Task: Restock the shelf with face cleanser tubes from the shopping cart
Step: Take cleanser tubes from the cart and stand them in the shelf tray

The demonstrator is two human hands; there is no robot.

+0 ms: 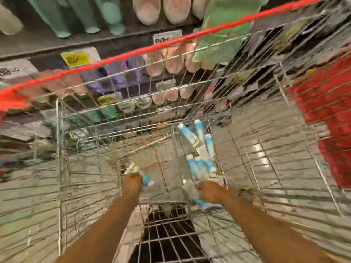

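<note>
Pale floor tiles [266, 149] show through the wire of the shopping cart [121, 118] you are leaning over, and the whole view is smeared by motion. Nearest you, both bare forearms reach down into the basket. Your left hand [132, 184] is curled round a blue-and-white tube [147, 180] whose end sticks out past your fingers. Your right hand [209, 192] grips a blue tube [206, 205] low at the basket's right side, its end poking out beneath your wrist. Just beyond that hand the remaining cleanser tubes [195, 166] lie in a loose heap along the right wire wall, some slanted with caps pointing away from you. Farther off runs the cart's red rim [152, 48]. Behind it stands the shelf [57, 44] with yellow price tags [79, 56], green tubes [112, 14] and pink tubes [146, 10] upright on top.
</note>
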